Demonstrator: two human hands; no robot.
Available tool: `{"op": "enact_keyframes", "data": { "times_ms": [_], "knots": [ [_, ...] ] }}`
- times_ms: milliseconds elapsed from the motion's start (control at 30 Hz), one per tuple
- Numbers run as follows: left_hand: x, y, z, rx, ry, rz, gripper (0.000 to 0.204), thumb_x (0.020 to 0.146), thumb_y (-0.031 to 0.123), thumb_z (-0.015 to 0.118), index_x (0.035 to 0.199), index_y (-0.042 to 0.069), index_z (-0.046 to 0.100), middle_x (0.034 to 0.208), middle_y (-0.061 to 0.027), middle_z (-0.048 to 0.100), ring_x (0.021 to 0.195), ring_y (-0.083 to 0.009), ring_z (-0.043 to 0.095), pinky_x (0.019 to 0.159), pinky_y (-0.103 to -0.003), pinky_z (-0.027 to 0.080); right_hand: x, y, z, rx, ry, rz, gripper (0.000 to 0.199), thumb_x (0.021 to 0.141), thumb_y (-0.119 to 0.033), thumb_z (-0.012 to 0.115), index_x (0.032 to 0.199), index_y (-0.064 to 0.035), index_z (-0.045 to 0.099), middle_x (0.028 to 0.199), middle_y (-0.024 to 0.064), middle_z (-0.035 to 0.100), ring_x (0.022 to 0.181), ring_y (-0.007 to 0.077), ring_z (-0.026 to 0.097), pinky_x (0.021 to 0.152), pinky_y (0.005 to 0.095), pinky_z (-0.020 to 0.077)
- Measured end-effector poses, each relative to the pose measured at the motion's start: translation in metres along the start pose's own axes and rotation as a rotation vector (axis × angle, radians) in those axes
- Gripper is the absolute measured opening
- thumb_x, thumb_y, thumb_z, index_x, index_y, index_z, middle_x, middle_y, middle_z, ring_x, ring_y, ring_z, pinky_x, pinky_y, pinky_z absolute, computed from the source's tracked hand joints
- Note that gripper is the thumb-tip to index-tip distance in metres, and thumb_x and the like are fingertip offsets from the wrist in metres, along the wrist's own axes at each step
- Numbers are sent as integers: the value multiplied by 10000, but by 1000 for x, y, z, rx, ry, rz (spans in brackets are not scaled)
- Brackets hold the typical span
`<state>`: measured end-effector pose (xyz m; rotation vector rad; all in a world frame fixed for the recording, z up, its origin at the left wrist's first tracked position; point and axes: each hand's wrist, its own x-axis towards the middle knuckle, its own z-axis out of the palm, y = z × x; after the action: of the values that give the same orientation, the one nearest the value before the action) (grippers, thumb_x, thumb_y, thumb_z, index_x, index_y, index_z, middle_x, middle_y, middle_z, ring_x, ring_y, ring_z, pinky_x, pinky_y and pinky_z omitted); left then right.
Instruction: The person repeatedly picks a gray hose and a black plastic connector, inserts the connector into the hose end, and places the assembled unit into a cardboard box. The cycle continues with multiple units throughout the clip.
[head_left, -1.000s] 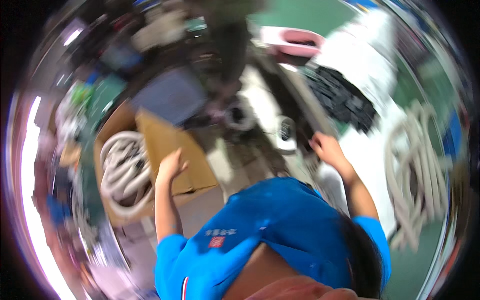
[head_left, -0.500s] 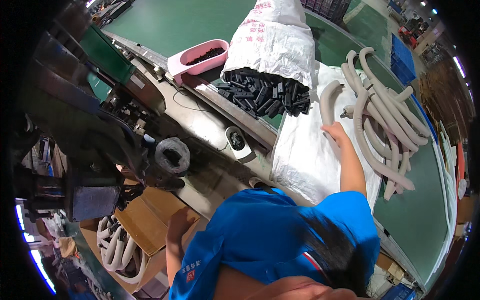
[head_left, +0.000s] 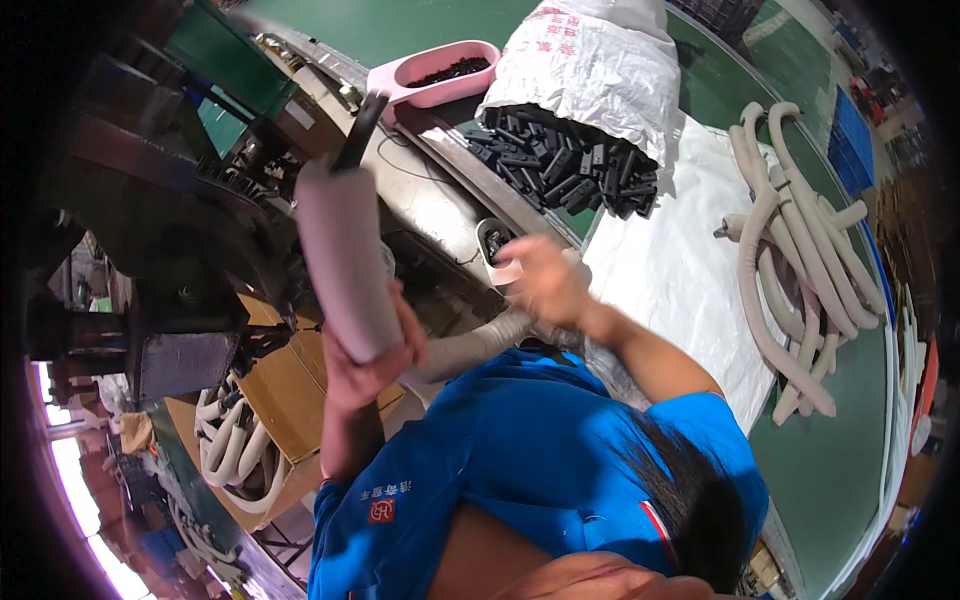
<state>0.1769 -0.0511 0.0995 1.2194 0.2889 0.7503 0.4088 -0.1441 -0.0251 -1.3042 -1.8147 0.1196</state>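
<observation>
My left hand is wrapped round a bent, beige foam-covered tube. One end of the tube points up close to the camera, with a black piece sticking out of it. Its other part runs rightward behind the hand, in front of my blue shirt. My right hand is in the air beside a small pale tray holding small dark parts. Motion smears its fingers, so whether they grip anything is unclear.
Black plastic pieces spill from a white woven sack beside a pink scoop-shaped tray. More foam-covered tubes lie on the green table at right, next to a white sheet. At left stand a dark machine and a cardboard box of tubes.
The tube that my right hand touched on the white sheet is now up in my left hand. My right hand has moved left, off the sheet. My left hand has risen from beside the box.
</observation>
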Motion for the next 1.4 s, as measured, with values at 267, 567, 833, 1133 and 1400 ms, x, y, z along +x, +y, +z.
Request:
{"op": "enact_keyframes", "data": {
  "times_ms": [267, 567, 833, 1133, 1400],
  "knots": [
    [-67, 47, -20, 95, -43, -271, 584, 580, 38, 724, 1111, -37, 492, 869, -128, 612, 726, -196, 613, 633, -291, 484, -25, 182, -9, -871, -396, 554, 129, 820, -120, 500, 924, -103, 574, 834, 115, 615, 828, 285, 607, 678, 427, 475],
    [-104, 9, -24, 1015, 422, -385, 502, 621, 178, 693, 1065, 14, 523, 805, -188, 603, 742, -283, 620, 702, -360, 482, 77, 68, -23, -51, -360, 504, 294, 813, -288, 649, 807, -23, 522, 630, 73, 576, 575, 179, 562, 531, 318, 436],
    [-114, -3, -16, 1048, 562, -282, 452, 653, 198, 704, 1038, 37, 532, 793, -198, 621, 778, -348, 639, 675, -375, 495, 123, -66, 33, 1076, -94, 552, 178, 942, -225, 503, 902, -56, 542, 602, -17, 525, 462, 29, 458, 426, 165, 318],
    [-132, 10, -18, 1094, 433, -407, 509, 611, 203, 710, 1077, 72, 552, 844, -198, 631, 805, -377, 616, 699, -415, 502, 117, -81, 51, 1080, -178, 507, 185, 949, -222, 473, 887, -54, 516, 714, 11, 546, 539, 38, 479, 461, 178, 365],
    [-159, -5, -29, 969, 437, -522, 492, 621, 183, 696, 1075, 48, 563, 843, -209, 628, 808, -335, 631, 720, -393, 488, 91, -100, 91, 944, -298, 399, 179, 953, -211, 444, 854, -70, 490, 683, -13, 478, 523, 29, 409, 466, 188, 346]
  ]
}}
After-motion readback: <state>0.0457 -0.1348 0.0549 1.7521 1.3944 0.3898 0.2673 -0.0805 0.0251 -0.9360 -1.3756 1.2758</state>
